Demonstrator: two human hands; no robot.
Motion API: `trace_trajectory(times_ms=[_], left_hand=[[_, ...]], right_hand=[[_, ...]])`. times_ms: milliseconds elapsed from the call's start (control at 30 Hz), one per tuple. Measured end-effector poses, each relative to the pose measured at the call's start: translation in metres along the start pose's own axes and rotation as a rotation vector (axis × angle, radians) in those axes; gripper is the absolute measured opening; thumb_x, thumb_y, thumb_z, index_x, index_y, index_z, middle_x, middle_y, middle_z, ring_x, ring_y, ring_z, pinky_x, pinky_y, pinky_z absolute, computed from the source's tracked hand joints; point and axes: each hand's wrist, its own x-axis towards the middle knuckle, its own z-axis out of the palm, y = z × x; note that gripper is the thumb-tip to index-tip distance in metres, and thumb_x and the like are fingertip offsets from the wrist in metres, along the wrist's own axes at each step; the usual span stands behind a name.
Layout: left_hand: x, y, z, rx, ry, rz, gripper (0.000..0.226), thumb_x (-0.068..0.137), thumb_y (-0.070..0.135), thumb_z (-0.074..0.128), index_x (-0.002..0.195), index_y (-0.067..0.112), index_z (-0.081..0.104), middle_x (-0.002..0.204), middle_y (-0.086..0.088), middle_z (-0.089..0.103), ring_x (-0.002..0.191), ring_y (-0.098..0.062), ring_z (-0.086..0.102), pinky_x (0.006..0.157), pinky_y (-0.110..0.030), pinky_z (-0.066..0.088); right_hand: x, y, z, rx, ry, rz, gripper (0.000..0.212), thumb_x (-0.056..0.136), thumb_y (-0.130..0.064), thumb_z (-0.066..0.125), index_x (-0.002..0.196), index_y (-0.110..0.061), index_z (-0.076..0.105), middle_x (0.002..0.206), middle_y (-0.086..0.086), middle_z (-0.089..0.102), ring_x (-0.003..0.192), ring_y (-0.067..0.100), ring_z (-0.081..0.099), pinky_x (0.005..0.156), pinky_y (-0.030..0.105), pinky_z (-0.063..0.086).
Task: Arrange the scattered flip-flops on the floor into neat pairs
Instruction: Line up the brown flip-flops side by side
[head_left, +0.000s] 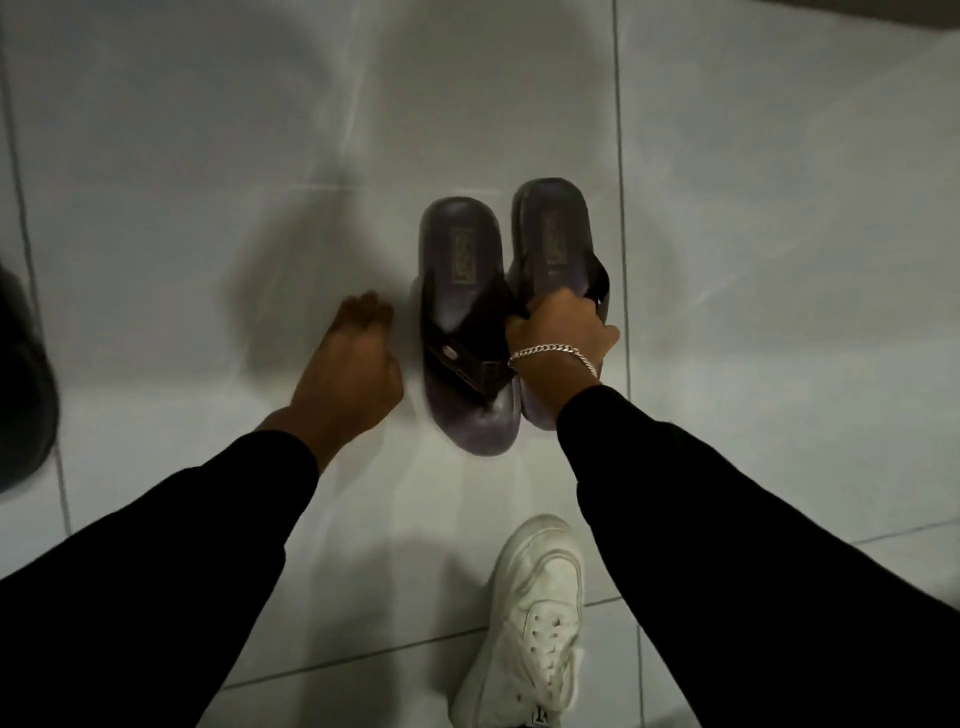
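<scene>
Right hand (563, 332) clasps strap of right flip-flop (553, 234), touching left flip-flop (460, 312) beside it on floor (208, 182). Left hand (353, 364) loosely curled, empty, just left of pair. Pale glossy tiles; white sneaker (530, 629) near bottom edge.

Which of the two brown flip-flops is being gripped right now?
The right flip-flop: the right hand grips its strap. The left flip-flop lies untouched beside the empty left hand.
</scene>
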Motion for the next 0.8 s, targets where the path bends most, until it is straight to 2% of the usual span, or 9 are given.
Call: trace_trajectory(times_ms=[133, 267, 467, 633, 733, 800], left_hand=[[0.016, 0.011, 0.016, 0.113, -0.067, -0.019, 0.062, 0.088, 0.009, 0.052, 0.146, 0.0, 0.029, 0.161, -0.02, 0.014, 0.149, -0.041, 0.007, 0.12, -0.054, 0.02], [0.024, 0.012, 0.027, 0.151, -0.036, -0.028, 0.072, 0.088, 0.013, 0.055, 0.15, 0.005, 0.02, 0.164, -0.015, -0.001, 0.15, -0.037, -0.004, 0.118, -0.061, 0.012], [0.02, 0.002, 0.03, 0.137, 0.011, 0.0, 0.073, 0.087, 0.012, 0.056, 0.15, 0.004, 0.021, 0.164, -0.014, 0.003, 0.151, -0.036, 0.0, 0.119, -0.058, 0.012], [0.017, 0.03, 0.043, 0.026, -0.135, 0.114, 0.081, 0.088, 0.032, 0.059, 0.152, 0.01, 0.014, 0.164, -0.01, 0.01, 0.151, -0.032, 0.003, 0.121, -0.051, 0.015], [0.016, 0.05, 0.06, -0.017, -0.065, 0.053, 0.089, 0.086, 0.037, 0.064, 0.152, 0.008, 0.012, 0.163, -0.011, 0.011, 0.152, -0.031, 0.003, 0.122, -0.051, 0.015], [0.015, 0.057, 0.067, 0.013, 0.015, 0.004, 0.09, 0.083, 0.036, 0.067, 0.151, 0.006, 0.016, 0.162, -0.013, 0.016, 0.151, -0.032, 0.006, 0.121, -0.051, 0.019]], right_hand=[[0.015, 0.019, -0.008, 0.039, -0.003, 0.033, 0.023, 0.081, -0.03, 0.064, 0.094, -0.013, 0.072, 0.092, 0.011, 0.069, 0.092, 0.035, 0.066, 0.096, 0.046, 0.047], [0.024, 0.033, -0.01, 0.074, 0.014, 0.029, 0.026, 0.081, -0.031, 0.063, 0.094, -0.011, 0.072, 0.098, 0.014, 0.07, 0.095, 0.037, 0.065, 0.093, 0.044, 0.052], [0.027, 0.037, -0.008, 0.027, 0.038, -0.034, 0.024, 0.083, -0.031, 0.062, 0.092, -0.011, 0.073, 0.097, 0.016, 0.07, 0.096, 0.038, 0.063, 0.09, 0.043, 0.053], [0.031, 0.046, -0.012, 0.017, 0.018, -0.093, 0.022, 0.083, -0.033, 0.065, 0.086, -0.014, 0.076, 0.089, 0.013, 0.072, 0.093, 0.035, 0.063, 0.081, 0.036, 0.051], [0.039, 0.057, -0.018, 0.053, -0.053, -0.12, 0.024, 0.088, -0.035, 0.064, 0.095, -0.017, 0.078, 0.101, 0.016, 0.073, 0.104, 0.036, 0.062, 0.09, 0.035, 0.053], [0.043, 0.062, -0.02, 0.049, -0.088, -0.147, 0.021, 0.091, -0.026, 0.062, 0.102, -0.018, 0.077, 0.11, 0.017, 0.072, 0.112, 0.037, 0.06, 0.095, 0.033, 0.05]])
